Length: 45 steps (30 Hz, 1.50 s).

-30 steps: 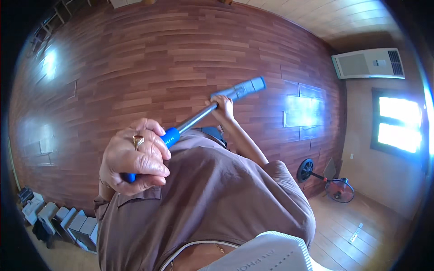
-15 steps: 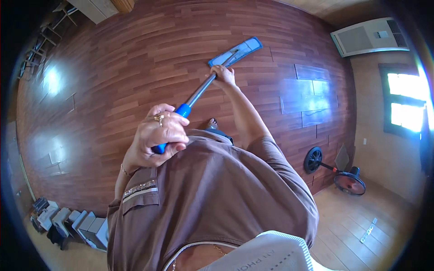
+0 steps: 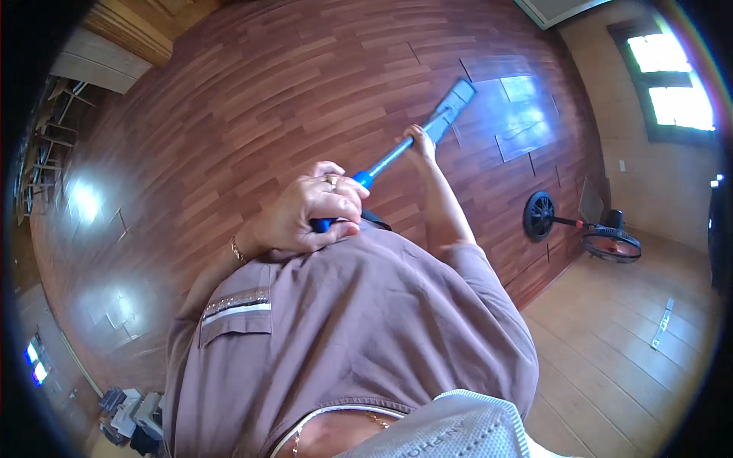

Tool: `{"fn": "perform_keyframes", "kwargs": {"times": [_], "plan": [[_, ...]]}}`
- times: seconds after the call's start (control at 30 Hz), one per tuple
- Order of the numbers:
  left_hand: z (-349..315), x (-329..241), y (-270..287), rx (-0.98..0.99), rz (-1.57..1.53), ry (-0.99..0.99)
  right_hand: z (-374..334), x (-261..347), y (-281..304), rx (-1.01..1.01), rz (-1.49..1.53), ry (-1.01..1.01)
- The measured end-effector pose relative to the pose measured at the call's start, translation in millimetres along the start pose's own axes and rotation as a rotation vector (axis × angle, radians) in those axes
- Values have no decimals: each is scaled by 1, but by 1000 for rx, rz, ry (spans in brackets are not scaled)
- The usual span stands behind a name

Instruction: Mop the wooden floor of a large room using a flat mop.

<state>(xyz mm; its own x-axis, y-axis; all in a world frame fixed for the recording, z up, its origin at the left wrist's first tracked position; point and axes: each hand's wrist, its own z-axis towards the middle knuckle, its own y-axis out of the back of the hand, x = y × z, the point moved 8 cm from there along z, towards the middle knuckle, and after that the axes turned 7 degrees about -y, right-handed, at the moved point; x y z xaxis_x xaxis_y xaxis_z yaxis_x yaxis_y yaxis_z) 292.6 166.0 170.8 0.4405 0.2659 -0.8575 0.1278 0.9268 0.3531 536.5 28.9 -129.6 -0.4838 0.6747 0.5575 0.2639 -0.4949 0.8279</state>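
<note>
Clasping a mop slanting forward-right; with left hand on its blue handle, right hand nearer its flat head, apparently touching floor.

A glossy floor of staggered reddish-brown wood-look planks, dark seams showing in places, carries a black, round-based standing fan at right.

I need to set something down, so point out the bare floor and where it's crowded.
Widest: the brown floor between the left-edge furniture and the mop. A smaller patch lies between the right forearm and the fan. Crowded: beside the fan, where a grey panel stands, and at the grouped items lower left.
</note>
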Motion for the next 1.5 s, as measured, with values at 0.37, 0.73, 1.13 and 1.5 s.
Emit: {"fn": "perform_keyframes", "kwargs": {"times": [0.37,0.73,1.13,1.5], "plan": [[26,-21,-69,282,-281,-149,-217,-85,62,-340,49,-395],[26,-10,-71,401,-546,-8,-310,-55,46,-272,73,-688],[115,-36,-58,364,-301,-262,-198,-108,79,-332,388,-551],[132,3,-53,12,-76,-56,-17,-118,87,-95,-76,-363]]}}
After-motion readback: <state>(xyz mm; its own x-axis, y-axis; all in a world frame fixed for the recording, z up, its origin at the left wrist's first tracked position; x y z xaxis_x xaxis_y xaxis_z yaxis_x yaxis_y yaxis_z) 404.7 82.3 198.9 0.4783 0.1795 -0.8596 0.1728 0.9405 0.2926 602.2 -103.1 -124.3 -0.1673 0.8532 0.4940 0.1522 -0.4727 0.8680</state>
